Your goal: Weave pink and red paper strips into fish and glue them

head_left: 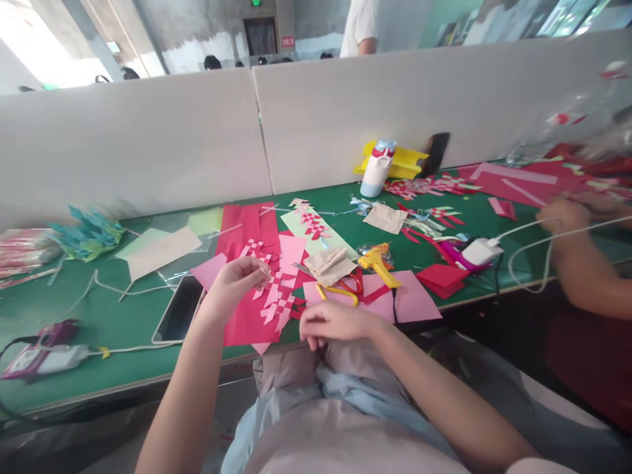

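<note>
My left hand (241,280) is raised over the red paper (237,322), its thumb and fingertips pinched together on something thin and pale that I cannot make out. Beside its fingertips lie woven pink and red paper pieces (279,299). My right hand (330,322) hangs at the table's front edge, over my lap, its fingers curled down; whether they hold anything is hidden. Just beyond it are yellow-handled scissors (340,293), red-handled scissors (356,282), a folded beige cloth (330,264) and a yellow glue gun (379,262) on pink paper (415,296).
A phone (178,313), power strip (49,359) and cables lie left on the green table (133,362). A white bottle (378,171) stands near the partition (197,145). Another person's hands (567,214) are at right, by a white charger (481,253) and looping cable.
</note>
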Demonstrator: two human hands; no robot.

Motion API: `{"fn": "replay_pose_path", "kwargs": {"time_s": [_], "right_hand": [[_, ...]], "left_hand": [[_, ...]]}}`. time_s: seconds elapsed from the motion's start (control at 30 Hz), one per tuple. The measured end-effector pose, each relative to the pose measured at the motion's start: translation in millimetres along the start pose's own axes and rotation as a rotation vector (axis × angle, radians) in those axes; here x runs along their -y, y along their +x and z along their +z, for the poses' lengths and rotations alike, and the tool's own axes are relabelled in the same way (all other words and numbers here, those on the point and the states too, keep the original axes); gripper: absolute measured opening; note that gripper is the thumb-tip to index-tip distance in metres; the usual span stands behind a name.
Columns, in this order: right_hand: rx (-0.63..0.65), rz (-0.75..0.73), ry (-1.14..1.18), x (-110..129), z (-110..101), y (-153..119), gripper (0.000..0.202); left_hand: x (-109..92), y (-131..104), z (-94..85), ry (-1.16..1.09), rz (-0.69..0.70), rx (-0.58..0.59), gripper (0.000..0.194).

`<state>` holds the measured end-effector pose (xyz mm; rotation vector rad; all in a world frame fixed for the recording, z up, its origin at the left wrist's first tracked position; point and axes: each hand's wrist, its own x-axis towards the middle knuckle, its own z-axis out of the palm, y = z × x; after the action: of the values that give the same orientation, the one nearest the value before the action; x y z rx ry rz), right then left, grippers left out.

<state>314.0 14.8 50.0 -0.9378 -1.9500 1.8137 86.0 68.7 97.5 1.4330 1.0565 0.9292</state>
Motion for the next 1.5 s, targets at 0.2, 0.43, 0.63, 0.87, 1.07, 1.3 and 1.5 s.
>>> {"fn": "replay_pose_path", "kwargs": {"time_s": [0.2,0.43,0.63,0.87,1.07,1.3,1.5], "right_hand": [[-0.571,-0.257,-0.048,19,-12,16,0.033],[-0.389,-0.264,0.206,14,6,31,0.031],[-0.486,-0.253,0.256,12,12,31,0.026],[-0.596,-0.23,0.063,13,13,29,0.021],[-0.565,-0.201,0.005,13,14,26,0.02],[-0.529,-0.19,0.02,8,10,24,0.023],[-0.579,-0.14,0.257,6,11,21,0.032]], "left_hand": [[-19,-13,11.1,0.243,0.015,0.142,0.021],[-16,-17,17.0,0.303,0.027,0.163,0.02],[-9,-20,8.3,0.219,0.008,0.172,0.021],[0,-32,0.9,0.383,0.016,0.005,0.027],[2,-37,13.1,0.553,0.19,0.07,0.028],[7,-38,18.9,0.567,0.34,0.088,0.015],[13,-39,24.1,0.563,0.35,-0.037,0.012]]}}
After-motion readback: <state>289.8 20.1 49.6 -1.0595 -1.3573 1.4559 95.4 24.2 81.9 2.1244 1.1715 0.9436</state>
